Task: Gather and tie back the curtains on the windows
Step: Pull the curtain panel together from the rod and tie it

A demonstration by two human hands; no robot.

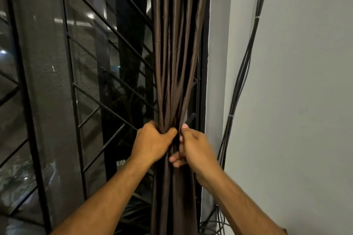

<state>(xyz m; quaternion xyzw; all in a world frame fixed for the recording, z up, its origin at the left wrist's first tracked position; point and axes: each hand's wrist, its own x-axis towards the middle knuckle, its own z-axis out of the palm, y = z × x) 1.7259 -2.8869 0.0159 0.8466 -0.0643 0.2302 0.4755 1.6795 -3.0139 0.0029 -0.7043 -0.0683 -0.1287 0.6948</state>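
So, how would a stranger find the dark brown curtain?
Look at the black-barred window; at its right edge, beside the grey wall, hangs the dark brown satin curtain. Unlike the black cables nearby, it is pleated cloth, gripped by both hands.

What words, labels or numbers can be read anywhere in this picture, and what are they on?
None can be read.
The brown curtain, gripped by the left hand and the right hand, is plain.
The black cables on the wall show only small pale ties, with no print visible.
A small pale tag low behind the window grille is too blurred to read.
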